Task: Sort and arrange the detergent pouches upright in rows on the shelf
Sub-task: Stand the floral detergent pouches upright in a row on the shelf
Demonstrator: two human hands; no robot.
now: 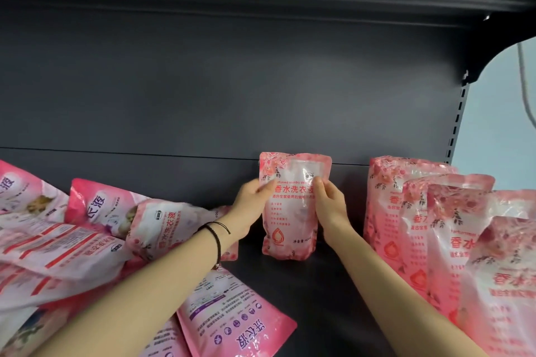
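Glossy pink pouch (290, 211), upright, fingers (317, 185) pinching

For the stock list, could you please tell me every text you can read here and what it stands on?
"香水洗衣液": held pouch.
"perfumed laundry", rest covered: same pouch.
"洗衣液", upside down: flat pouch in front.
"香水", cut off: right row pouch.
Small print: too blurred.
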